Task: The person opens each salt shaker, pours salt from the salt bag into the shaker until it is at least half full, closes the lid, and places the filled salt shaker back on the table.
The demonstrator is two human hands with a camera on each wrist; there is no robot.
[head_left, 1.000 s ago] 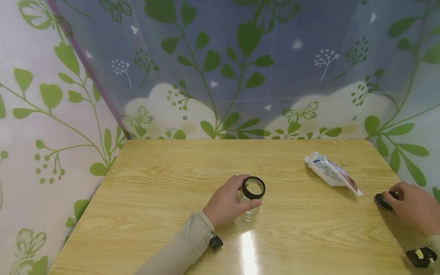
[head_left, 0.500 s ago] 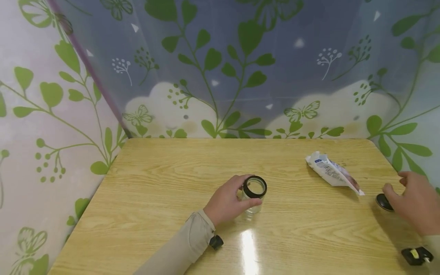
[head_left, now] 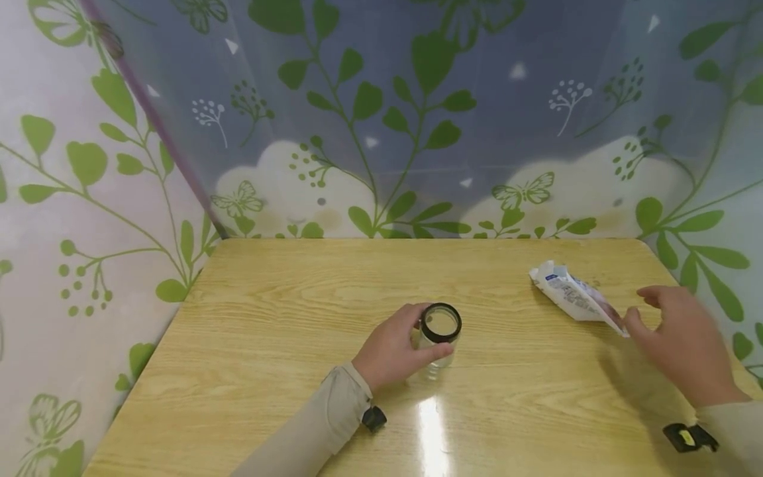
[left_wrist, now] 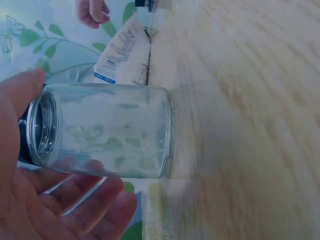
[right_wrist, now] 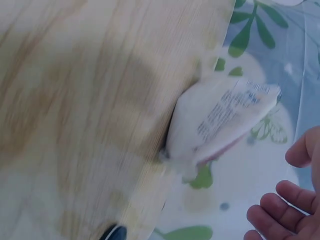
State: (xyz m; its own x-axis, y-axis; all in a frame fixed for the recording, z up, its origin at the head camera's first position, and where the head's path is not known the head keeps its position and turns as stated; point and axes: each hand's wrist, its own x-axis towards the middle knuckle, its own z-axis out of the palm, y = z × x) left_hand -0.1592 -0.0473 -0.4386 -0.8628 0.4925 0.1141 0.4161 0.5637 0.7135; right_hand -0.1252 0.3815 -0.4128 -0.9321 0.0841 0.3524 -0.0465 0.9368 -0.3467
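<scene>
My left hand (head_left: 390, 348) grips a clear glass jar (left_wrist: 107, 130) near its black rim (head_left: 440, 322), thumb on one side and fingers on the other. The jar stands upright on the table, its top uncovered. At the right, my right hand (head_left: 685, 344) is held above the table with nothing in it, fingers loosely bent and apart. It is nearest to a white printed packet (head_left: 575, 295), crumpled and lying on its side. From the right wrist, a gap shows between the fingers and the packet (right_wrist: 220, 120). A black round lid (right_wrist: 115, 233) is partly in view there; in the head view the right hand hides it.
The wood-grain table (head_left: 286, 291) meets a leaf-patterned curtain (head_left: 357, 119) at its back edge, with more patterned cloth at both sides. A black wrist device (head_left: 689, 437) is strapped to the right wrist, and another (head_left: 373, 419) to the left.
My right hand let go of the black lid, rose, and moved left toward the packet. The left hand and the jar have stayed in place.
</scene>
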